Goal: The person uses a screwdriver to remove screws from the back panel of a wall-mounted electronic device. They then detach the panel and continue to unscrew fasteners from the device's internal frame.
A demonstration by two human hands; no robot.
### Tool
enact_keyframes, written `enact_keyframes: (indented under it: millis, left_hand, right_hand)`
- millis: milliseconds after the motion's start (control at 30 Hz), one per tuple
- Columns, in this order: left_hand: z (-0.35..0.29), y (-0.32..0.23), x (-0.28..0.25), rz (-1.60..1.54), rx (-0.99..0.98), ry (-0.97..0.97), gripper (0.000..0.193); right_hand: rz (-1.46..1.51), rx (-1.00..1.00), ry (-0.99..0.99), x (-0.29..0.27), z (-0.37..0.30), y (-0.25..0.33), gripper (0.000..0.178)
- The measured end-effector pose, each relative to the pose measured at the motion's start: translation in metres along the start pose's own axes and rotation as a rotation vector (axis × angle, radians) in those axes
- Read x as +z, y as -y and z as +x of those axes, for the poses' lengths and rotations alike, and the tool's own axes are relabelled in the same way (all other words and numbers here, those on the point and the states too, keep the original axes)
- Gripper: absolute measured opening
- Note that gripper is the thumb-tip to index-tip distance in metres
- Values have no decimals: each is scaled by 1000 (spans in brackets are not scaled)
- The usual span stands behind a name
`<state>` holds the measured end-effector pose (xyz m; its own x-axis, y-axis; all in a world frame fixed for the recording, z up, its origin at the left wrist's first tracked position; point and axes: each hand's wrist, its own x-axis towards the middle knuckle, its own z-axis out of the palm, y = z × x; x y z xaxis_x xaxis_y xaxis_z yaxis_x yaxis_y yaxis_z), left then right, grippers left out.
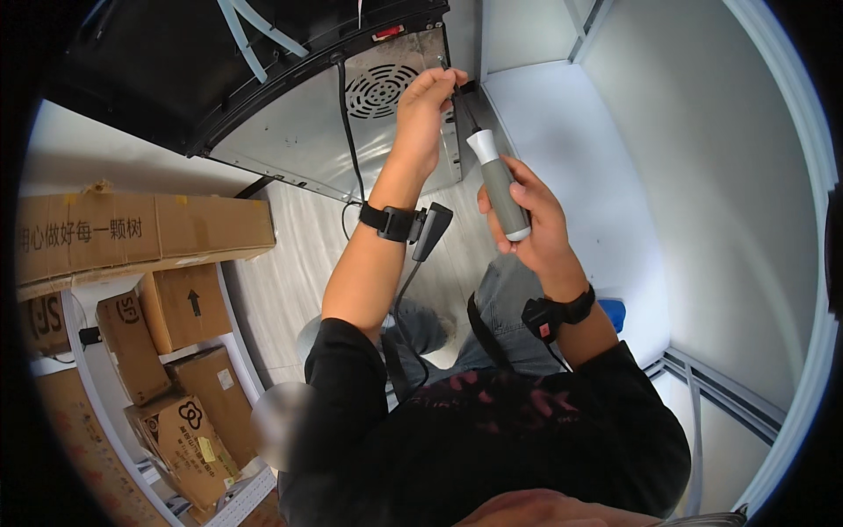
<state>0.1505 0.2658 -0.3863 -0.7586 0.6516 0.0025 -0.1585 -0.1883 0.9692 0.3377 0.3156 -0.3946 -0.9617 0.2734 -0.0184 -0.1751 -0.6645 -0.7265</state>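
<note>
A screwdriver (pixel 502 189) with a grey and white handle and a thin dark shaft slants up and to the left. My right hand (pixel 540 220) is wrapped round its handle. At the far end of the shaft, my left hand (pixel 426 105) is closed, thumb and fingers pinching around the shaft close to its tip. Whether a screw sits at the tip is too small to tell. Both hands are beside the right edge of a metal panel (pixel 281 145) with a round slotted vent (pixel 383 90), which belongs to a black-topped machine (pixel 132 79).
A black cable (pixel 348 132) hangs down the panel. Cardboard boxes (pixel 149 233) are stacked on a shelf at the left. A white surface (pixel 562 149) and a pale curved wall (pixel 746 176) stand at the right. A blue object (pixel 613 314) lies near my right forearm.
</note>
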Motion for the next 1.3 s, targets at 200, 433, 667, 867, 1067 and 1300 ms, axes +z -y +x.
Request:
enact_keyframes:
  millis: [200, 433, 667, 867, 1067, 1300]
  left_hand:
    - [-1, -5, 3, 15, -19, -3, 20]
    - [4, -7, -2, 47, 4, 42, 20]
    - [8, -6, -4, 24, -43, 63, 19]
    - [-3, -19, -6, -13, -123, 142, 20]
    - [-10, -32, -9, 120, -181, 238, 26]
    - [-17, -39, -8, 200, -251, 261, 29]
  right_hand:
    - [21, 11, -12, 5, -1, 3, 50]
    - [84, -1, 34, 0, 4, -6, 45]
    - [223, -34, 21, 1, 6, -11, 37]
    - [-138, -68, -113, 31, 1, -1, 35]
    - [-256, -81, -176, 42, 2, -2, 33]
    - [-854, -200, -407, 50, 4, -1, 43]
